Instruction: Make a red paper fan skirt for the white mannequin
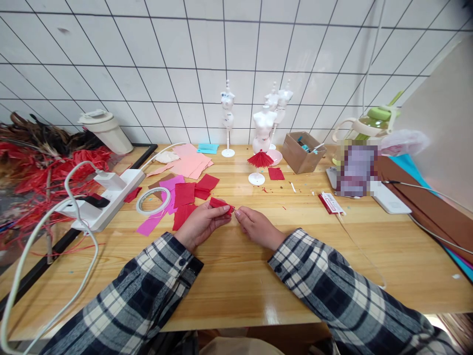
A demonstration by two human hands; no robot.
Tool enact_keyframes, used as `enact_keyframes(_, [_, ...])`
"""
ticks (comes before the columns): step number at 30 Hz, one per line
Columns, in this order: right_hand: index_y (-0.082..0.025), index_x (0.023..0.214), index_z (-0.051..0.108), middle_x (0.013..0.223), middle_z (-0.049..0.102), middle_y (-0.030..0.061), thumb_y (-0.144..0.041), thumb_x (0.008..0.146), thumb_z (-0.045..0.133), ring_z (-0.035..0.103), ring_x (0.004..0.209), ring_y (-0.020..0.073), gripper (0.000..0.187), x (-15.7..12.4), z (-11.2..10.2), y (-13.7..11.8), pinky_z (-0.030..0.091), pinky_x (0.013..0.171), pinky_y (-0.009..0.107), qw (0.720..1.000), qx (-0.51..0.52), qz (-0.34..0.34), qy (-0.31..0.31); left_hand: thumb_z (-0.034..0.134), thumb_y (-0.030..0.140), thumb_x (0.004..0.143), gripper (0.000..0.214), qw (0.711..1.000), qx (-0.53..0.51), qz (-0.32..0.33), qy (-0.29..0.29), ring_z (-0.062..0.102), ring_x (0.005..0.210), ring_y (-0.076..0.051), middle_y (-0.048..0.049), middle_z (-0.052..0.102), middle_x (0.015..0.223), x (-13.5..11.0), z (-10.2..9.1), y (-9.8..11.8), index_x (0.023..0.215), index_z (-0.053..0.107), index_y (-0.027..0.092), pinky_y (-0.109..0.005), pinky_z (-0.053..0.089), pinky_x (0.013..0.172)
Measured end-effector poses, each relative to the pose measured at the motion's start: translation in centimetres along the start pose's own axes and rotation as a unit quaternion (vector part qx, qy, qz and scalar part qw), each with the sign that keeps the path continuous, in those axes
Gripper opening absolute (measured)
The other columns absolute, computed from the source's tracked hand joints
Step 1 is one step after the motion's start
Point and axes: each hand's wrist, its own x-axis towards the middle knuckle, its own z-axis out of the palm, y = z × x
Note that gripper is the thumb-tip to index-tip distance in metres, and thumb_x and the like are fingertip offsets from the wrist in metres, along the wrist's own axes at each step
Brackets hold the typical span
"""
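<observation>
My left hand pinches a small piece of red crepe paper between thumb and fingers, above the middle of the table. Close by on its right, my right hand is closed in a pinch at the paper's right end. What lies between its fingertips is too small to make out. Red crepe paper squares lie just behind my left hand, partly over purple paper strips. A roll of white tape rests on the purple paper.
White mannequin forms stand at the back; the stockiest one wears a red fringed skirt. A cardboard box and a blurred phone are to the right. A power strip with cables and red-and-black material occupy the left.
</observation>
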Motion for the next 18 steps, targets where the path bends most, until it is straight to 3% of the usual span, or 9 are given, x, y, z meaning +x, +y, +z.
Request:
enact_keyframes(12, [-0.022, 0.07, 0.042, 0.06, 0.047, -0.0033, -0.042, 0.097, 0.033, 0.044, 0.057, 0.0127, 0.034, 0.01, -0.19, -0.29, 0.033, 0.059, 0.026, 1.0, -0.023, -0.009, -0.005, 0.073, 0.012, 0.071, 0.008, 1.0, -0.001, 0.002, 0.0, 0.067, 0.076, -0.013, -0.0061, 0.071, 0.079, 0.02, 0.09, -0.04, 0.077, 0.068, 0.009, -0.025, 0.056, 0.078])
enact_keyframes(18, [-0.022, 0.07, 0.041, 0.06, 0.048, -0.0031, -0.046, 0.097, 0.031, 0.046, 0.058, 0.0132, 0.038, -0.09, -0.16, -0.38, 0.033, 0.059, 0.026, 1.0, -0.01, 0.027, 0.011, 0.07, 0.008, 0.072, 0.008, 0.999, -0.022, 0.014, 0.032, 0.066, 0.073, -0.012, -0.0036, 0.068, 0.078, 0.01, 0.15, 0.01, 0.076, 0.064, 0.012, -0.026, 0.056, 0.074])
